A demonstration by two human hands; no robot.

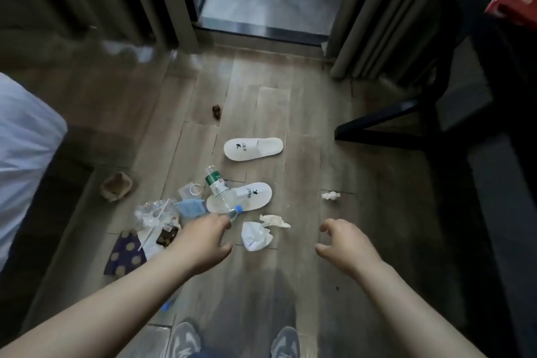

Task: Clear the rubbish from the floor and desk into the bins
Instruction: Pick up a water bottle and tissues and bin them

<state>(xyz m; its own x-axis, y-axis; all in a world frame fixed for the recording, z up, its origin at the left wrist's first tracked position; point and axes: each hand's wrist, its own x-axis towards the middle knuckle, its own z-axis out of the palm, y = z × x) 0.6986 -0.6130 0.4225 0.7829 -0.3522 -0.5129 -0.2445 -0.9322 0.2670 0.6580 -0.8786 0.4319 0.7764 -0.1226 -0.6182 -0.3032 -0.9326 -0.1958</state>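
the left hand [203, 241] pinches the plastic bottle [215, 182] ahead of it only by the neck, so it may slip out; the right hand [347, 245] is relaxed, holding nothing.

Both bare forearms reach forward and down from the lower corners of the view, the left forearm [101, 308] angled inward and the right forearm [421, 308] running roughly alongside it, well apart. The left hand [203, 241] is seen back up, its fingers curled under and gripping the capped end of a plastic bottle [216, 183]. The right hand [347, 244] hangs palm down with fingers and thumb loosely curled, holding nothing.
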